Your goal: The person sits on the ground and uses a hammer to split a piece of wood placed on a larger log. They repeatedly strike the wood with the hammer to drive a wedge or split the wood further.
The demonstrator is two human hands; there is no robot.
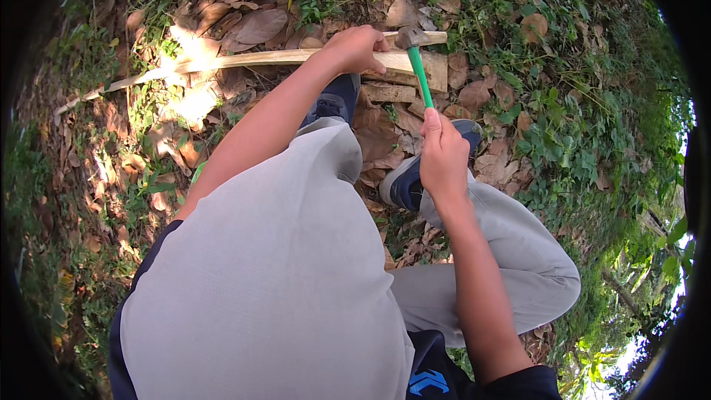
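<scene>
My right hand (444, 154) grips the green handle of a hammer (420, 78). The hammer's dull metal head rests on or just above the right end of the wood; contact is hard to tell. My left hand (355, 50) is closed around a long, pale strip of wood (255, 59), which runs far out to the left and bends slightly. Right of that hand, two pale lengths show with a narrow gap between them. A thicker piece of wood (437, 74) lies beneath their right end. My left palm hides part of the strip.
Dry brown leaves (259, 27) cover the ground around the wood. Green low plants (555, 111) grow to the right and at the top. My shoes (406, 181) are close below the wood, and a short wood piece (390, 93) lies between them. Sunlight glares on the left.
</scene>
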